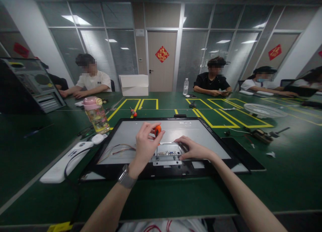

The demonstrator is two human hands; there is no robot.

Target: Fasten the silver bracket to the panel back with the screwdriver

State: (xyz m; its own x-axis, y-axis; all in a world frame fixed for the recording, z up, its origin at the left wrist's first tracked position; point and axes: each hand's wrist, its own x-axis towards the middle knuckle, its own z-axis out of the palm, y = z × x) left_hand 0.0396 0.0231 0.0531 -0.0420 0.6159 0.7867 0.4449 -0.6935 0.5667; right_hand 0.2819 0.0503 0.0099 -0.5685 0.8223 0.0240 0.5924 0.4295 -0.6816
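Head view — left hand [144,142] clasps a screwdriver [157,129] on the bracket [166,158] of the opened monitor [201,131], right hand [195,150] resting open beside it — bracket apparently still fastened.

The monitor [206,138] lies on the counter [161,198]; a bottle [97,115] stands left behind it, a box [134,85] farther behind, a fan guard [264,110] at right.

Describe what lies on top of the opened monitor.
A small metal plate with connector ports, and thin coloured wires. The left hand holds an orange-handled screwdriver to the plate; the right hand rests on it. Whatever is under the plate is covered.
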